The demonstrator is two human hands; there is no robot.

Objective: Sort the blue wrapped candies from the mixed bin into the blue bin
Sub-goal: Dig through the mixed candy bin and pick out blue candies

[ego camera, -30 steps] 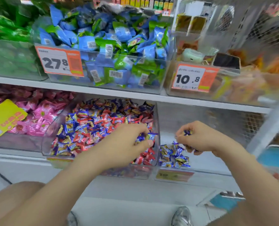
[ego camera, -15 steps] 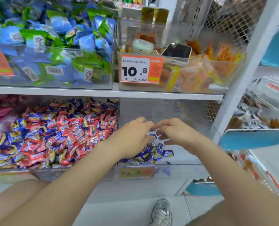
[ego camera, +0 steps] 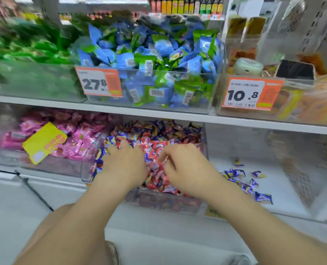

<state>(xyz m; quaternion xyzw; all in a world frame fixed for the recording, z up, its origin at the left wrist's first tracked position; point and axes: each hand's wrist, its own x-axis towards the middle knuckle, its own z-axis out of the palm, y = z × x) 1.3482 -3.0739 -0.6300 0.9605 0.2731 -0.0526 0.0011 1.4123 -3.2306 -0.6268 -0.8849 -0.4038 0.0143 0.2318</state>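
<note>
**Blue wrappers lay left and behind the hands, their bin on the right**

The white shelf [ego camera: 159, 113] carried everything, and under it stood the clear mixed bin [ego camera: 85, 169], full of red and blue candies. Just beside it, on the right, stood the blue bin [ego camera: 285, 180], with only a few blue candies [ego camera: 233, 173] scattered on its floor.

Both hands were inside the mixed bin, palms down. The left hand [ego camera: 124, 163] lay over the left part of the pile, fingers loosely spread, with the tips hidden among the wrappers. I could not tell if it had hold of anything. The right hand [ego camera: 185, 169] lay nearer to the blue bin. Its fingers were curled, and the thumb came close to a pale red wrapper, but with the blur I could not tell whether it pinched one.

Between the two hands the pile looked mostly red. The unsorted blue pieces [ego camera: 101, 155] showed just left of the left hand and further back, behind both hands. They lay at all angles, with no common long axis.

In my judgement the left hand was better placed to pick. A picked piece then had to travel right, past the right hand.
</note>
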